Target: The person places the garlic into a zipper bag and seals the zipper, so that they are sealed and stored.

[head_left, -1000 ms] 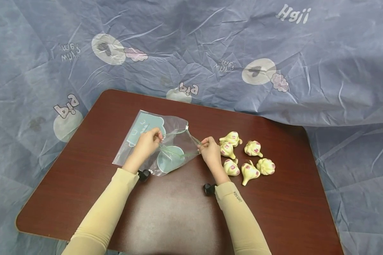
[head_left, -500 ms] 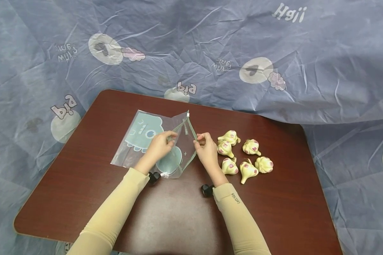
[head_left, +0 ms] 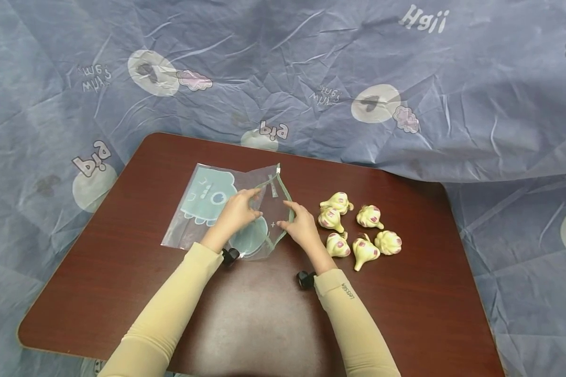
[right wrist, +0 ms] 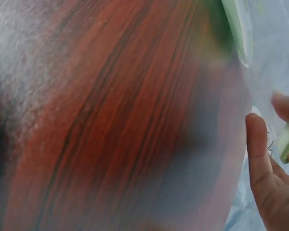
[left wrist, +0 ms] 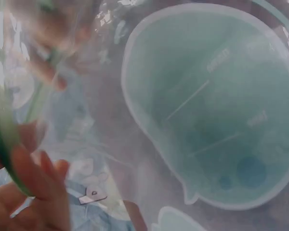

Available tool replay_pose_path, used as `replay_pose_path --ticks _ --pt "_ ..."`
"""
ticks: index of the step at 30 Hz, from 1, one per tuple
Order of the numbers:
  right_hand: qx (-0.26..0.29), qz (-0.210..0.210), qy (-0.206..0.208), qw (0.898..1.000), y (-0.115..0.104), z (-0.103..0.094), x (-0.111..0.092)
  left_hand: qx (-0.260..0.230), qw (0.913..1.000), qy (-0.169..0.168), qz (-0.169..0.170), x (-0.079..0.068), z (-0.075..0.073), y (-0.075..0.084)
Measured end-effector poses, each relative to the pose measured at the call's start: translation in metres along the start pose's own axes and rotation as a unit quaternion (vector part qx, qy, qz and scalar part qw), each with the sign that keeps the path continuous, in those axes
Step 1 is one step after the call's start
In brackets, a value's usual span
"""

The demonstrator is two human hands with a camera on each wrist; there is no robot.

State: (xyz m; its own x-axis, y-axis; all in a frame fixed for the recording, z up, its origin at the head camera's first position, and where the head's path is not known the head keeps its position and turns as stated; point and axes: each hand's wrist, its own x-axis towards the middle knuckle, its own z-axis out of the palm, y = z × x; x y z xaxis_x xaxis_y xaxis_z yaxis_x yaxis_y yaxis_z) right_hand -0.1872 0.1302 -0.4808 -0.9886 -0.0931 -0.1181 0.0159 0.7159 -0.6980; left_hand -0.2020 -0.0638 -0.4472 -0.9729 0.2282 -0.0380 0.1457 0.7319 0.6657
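A clear zip bag (head_left: 251, 236) with pale green cartoon prints lies on the table, its green-edged mouth spread apart towards the right. My left hand (head_left: 236, 214) is at the left edge of that mouth, thumb and forefinger apart. Close up in the left wrist view, the green rim (left wrist: 1, 139) runs by the fingers (left wrist: 41, 185). At the mouth's right edge is my right hand (head_left: 303, 224), its thumb and forefinger also spread apart at the rim. The right wrist view shows one straight finger (right wrist: 257, 147) beside the clear film. Some fingertips are hidden or blurred.
Several garlic bulbs (head_left: 365, 251), cream with purple patches, lie on the table just right of my right hand. The brown table (head_left: 429, 303) has rounded corners. A blue-grey printed cloth (head_left: 283, 68) hangs behind it.
The bag's mouth has widened, its upper corner standing higher than one second ago. My left hand has moved right along the rim. Both hands have loosened from a pinch, fingers now apart.
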Motion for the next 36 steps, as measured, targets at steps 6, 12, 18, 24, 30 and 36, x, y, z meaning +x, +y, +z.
replay_pose_path --ticks 6,12,18,24,30,36 --pt "-0.034 0.009 -0.039 0.999 0.006 -0.002 0.003 0.020 0.9981 -0.050 -0.030 0.000 -0.011 -0.004" --pt "-0.086 0.020 -0.060 0.994 0.005 -0.005 0.003 0.039 0.9955 -0.067 -0.055 0.000 -0.020 -0.007" --pt "-0.126 0.045 -0.074 0.988 -0.002 -0.006 0.004 0.052 0.9939 -0.060 -0.076 -0.002 -0.026 -0.003" --pt "-0.131 0.059 -0.057 0.988 -0.004 -0.008 0.001 0.064 0.9958 -0.040 -0.052 -0.003 -0.021 -0.002" --pt "-0.086 0.039 -0.031 0.995 0.000 -0.008 0.000 0.000 0.9996 0.027 0.005 -0.001 -0.008 -0.012" --pt "-0.050 0.000 0.001 0.999 0.000 -0.005 0.001 -0.026 0.9955 0.086 0.030 0.001 0.003 -0.013"
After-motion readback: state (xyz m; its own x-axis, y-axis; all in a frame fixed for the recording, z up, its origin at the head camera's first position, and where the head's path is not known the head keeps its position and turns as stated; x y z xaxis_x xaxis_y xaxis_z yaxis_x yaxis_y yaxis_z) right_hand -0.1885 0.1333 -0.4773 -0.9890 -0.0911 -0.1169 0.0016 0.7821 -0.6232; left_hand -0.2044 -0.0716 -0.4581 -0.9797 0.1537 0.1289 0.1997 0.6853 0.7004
